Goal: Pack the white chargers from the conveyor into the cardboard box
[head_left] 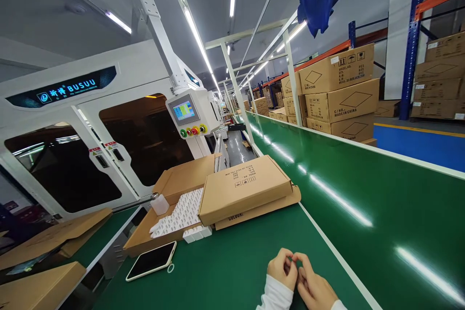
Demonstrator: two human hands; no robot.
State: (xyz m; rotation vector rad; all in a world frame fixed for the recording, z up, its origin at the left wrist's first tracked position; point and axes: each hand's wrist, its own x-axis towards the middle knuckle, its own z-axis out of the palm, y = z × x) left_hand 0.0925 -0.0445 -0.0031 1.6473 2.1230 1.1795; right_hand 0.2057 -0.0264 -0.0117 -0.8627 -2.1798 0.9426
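Note:
Low in the view, my left hand (281,269) and my right hand (314,285) meet above the green tabletop (232,271), their fingertips touching. Both have curled, closed fingers; anything small between them is hidden. Up and to the left lies a phone (152,261) in a pale case, dark screen up, with a small ring on its corner. Behind it an open cardboard box (140,235) holds many small white pieces (183,210) in rows. A few white blocks (197,234) sit by that box's front edge, nearer my hands.
A closed flat carton (247,186) rests on cardboard beside the open box. To the right runs a long green conveyor belt (345,198). A white machine (141,77) with a control panel (187,111) stands left. Stacked cartons (337,92) stand beyond the belt.

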